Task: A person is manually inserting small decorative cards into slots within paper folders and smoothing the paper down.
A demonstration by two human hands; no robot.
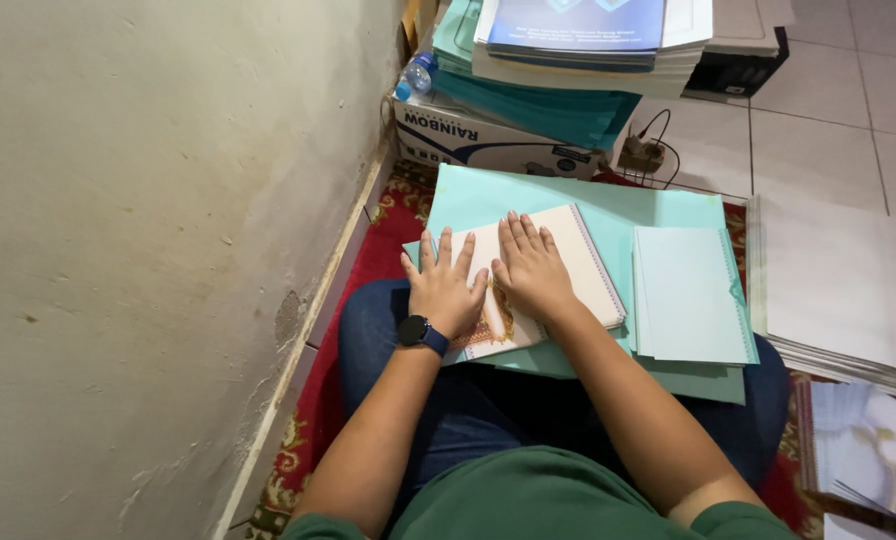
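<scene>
Cream-white spiral-bound booklet (558, 275) with an ornate gold-and-red pattern on its near edge lies on a large pale-teal card sheet (588, 205) across the person's lap. Both hands press flat on its cover, fingers spread and extended, gripping nothing: the left hand (445, 290), with a dark smartwatch (415, 331) at the wrist, covers the booklet's left edge, and the right hand (531, 270) rests just beside it on the middle of the cover. A stack of pale-teal perforated sheets (690, 295) lies to the right on the same card. Beyond it, a cardboard box (478, 135) carries stacked teal paper and a blue-covered book pile (578, 40), with a plastic water bottle (416, 75) at the wall. White sheets (848, 290) spread across the tiled floor on the right.
</scene>
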